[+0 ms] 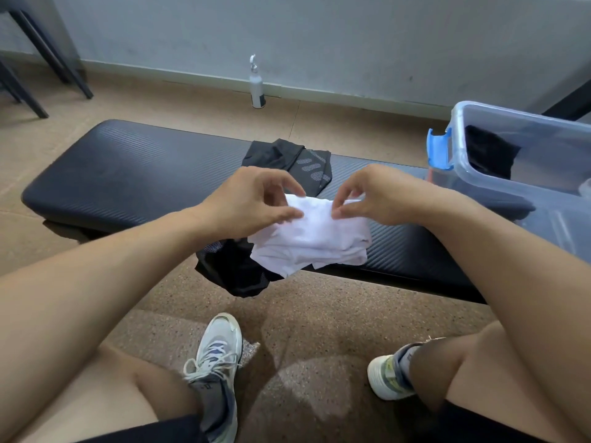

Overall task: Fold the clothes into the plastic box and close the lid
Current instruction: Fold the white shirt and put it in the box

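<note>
Two hands pinch the far edge of the white garment [311, 241]: the left hand [252, 199] and right hand [374, 195] each close thumb and fingers [289, 214] on cloth, which lies on the counter [128, 174] below the fingers. Risk: its near edge overhangs the counter, so an uneven pull may slide it off. The plastic box [524, 161], open, sits right of the fingers, with free counter on the left

We seem to be in a plain gym or changing room: a padded black bench [134, 174] on a speckled tan floor [319, 330]; a bare grey wall [319, 36]; a spray bottle [256, 86] at its foot; dark chair legs [38, 59].
</note>
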`<state>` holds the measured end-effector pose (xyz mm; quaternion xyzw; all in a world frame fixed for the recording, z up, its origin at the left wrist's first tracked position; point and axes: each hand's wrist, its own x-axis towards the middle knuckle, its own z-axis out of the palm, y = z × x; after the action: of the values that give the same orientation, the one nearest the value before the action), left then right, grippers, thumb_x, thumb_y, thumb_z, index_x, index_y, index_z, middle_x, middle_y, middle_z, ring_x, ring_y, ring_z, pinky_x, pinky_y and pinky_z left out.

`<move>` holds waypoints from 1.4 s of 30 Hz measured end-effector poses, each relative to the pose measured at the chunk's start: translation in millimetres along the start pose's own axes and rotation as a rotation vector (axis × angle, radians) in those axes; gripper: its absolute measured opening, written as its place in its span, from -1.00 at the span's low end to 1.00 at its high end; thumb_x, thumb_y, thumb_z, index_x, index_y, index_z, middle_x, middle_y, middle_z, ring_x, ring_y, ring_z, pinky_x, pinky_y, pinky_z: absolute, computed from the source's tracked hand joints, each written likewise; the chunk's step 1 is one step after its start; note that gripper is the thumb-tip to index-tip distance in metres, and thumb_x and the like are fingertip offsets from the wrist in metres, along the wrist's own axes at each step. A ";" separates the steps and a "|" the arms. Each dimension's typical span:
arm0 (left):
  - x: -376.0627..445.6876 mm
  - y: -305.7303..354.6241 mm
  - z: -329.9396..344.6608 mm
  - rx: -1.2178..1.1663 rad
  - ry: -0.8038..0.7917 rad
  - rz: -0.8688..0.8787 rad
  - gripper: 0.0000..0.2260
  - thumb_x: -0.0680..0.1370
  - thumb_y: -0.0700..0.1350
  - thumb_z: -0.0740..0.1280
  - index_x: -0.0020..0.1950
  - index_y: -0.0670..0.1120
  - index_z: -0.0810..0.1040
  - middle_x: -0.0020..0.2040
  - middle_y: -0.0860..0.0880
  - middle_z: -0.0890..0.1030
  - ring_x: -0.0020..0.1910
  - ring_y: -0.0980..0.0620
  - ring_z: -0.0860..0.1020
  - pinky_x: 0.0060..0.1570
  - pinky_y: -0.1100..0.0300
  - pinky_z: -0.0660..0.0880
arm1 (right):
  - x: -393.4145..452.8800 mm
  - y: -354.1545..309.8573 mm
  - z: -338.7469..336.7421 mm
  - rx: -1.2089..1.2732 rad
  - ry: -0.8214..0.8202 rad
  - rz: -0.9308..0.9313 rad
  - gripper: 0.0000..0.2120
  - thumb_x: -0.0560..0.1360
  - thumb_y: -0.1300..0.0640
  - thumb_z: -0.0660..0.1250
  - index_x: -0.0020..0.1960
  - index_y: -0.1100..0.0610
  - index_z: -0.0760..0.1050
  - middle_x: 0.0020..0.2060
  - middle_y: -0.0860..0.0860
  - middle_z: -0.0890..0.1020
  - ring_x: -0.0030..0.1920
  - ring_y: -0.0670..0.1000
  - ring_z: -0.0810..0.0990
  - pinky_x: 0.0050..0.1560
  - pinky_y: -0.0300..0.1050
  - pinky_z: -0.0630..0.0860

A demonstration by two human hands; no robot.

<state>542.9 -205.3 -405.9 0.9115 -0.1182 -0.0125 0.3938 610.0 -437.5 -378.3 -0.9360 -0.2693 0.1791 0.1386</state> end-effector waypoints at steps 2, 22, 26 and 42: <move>4.6 -5.5 1.8 0.092 0.115 0.011 -0.76 0.47 0.00 0.55 0.10 0.03 0.67 -0.10 0.13 0.71 -0.05 0.13 0.64 0.05 0.11 0.56 | 5.7 5.8 2.5 0.015 0.065 0.057 -0.55 0.41 -0.12 0.54 0.25 -0.03 0.58 0.18 -0.04 0.62 0.10 -0.03 0.56 0.01 -0.18 0.37; 16.2 1.9 7.5 -0.152 -0.005 -0.015 -0.66 0.48 0.11 0.51 0.23 0.12 0.62 0.05 0.09 0.70 0.04 0.08 0.66 0.05 -0.04 0.63 | -5.5 -5.4 -2.0 0.585 0.196 -0.127 -0.61 0.41 0.27 0.52 0.14 -0.03 0.52 -0.05 0.00 0.69 -0.05 0.11 0.69 -0.02 0.06 0.63; 17.3 6.4 9.7 -0.317 0.060 -0.039 -0.73 0.55 -0.05 0.47 0.25 0.03 0.63 0.08 0.04 0.71 0.08 0.03 0.68 0.09 -0.02 0.64 | 0.0 4.2 4.7 0.691 0.186 0.043 -0.60 0.39 0.12 0.58 0.15 -0.03 0.51 0.01 -0.01 0.68 0.03 0.03 0.68 0.07 -0.03 0.62; 34.9 102.9 2.0 -0.441 0.281 0.278 -0.85 0.54 -0.12 0.46 0.05 -0.09 0.56 -0.11 0.05 0.68 -0.16 0.13 0.62 -0.27 0.23 0.54 | -62.1 17.5 -27.6 0.944 0.564 -0.093 -0.71 0.42 0.08 0.55 0.06 0.16 0.59 -0.03 0.16 0.69 -0.05 0.01 0.66 0.08 0.12 0.59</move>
<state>555.4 -282.7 -330.7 0.7719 -0.1805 0.1426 0.5927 580.2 -490.7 -343.6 -0.7710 -0.1534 0.0166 0.6178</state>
